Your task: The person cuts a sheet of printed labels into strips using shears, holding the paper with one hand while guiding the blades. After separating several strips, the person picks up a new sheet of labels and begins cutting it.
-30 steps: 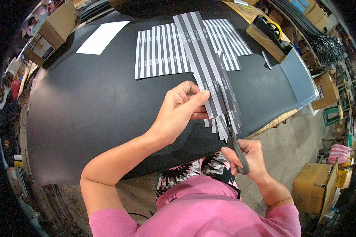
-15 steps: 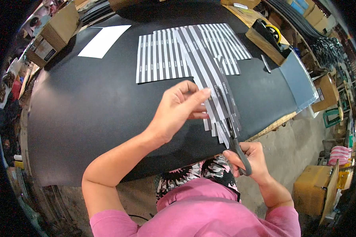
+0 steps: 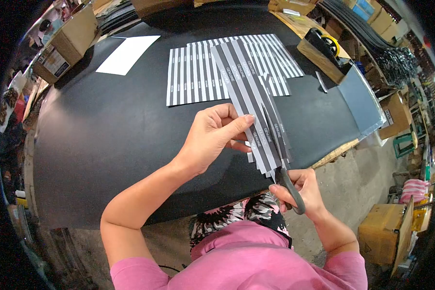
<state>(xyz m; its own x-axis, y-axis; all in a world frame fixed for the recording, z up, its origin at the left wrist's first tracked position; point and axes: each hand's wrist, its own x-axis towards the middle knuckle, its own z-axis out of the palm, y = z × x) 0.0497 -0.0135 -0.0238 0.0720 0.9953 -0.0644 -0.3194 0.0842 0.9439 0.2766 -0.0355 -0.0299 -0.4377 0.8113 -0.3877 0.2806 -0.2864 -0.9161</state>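
Note:
My left hand (image 3: 220,130) pinches the left edge of a striped sheet (image 3: 244,92), black and pale grey, printed "GENUINE LEATHER". My right hand (image 3: 302,191) grips a pair of scissors (image 3: 291,186) with dark handles. Its blades lie at the near end of the striped sheet, along the right side, where a narrow strip (image 3: 276,123) runs partly apart from it. Under the held sheet, several cut strip ends poke out near the blades. More striped sheets (image 3: 191,79) lie overlapping on the black table (image 3: 116,145) beyond my hands.
A blank white sheet (image 3: 128,54) rests at the far left, near a cardboard box (image 3: 65,48). At the far right stand a box with a yellow tape roll (image 3: 331,44) and a grey board (image 3: 362,104). A small loose strip (image 3: 321,82) lies nearby. Another box (image 3: 382,232) sits on the floor.
The held sheet has turned flatter toward me, so its print shows more clearly. My left hand has shifted slightly left and nearer; the scissors have moved slightly left.

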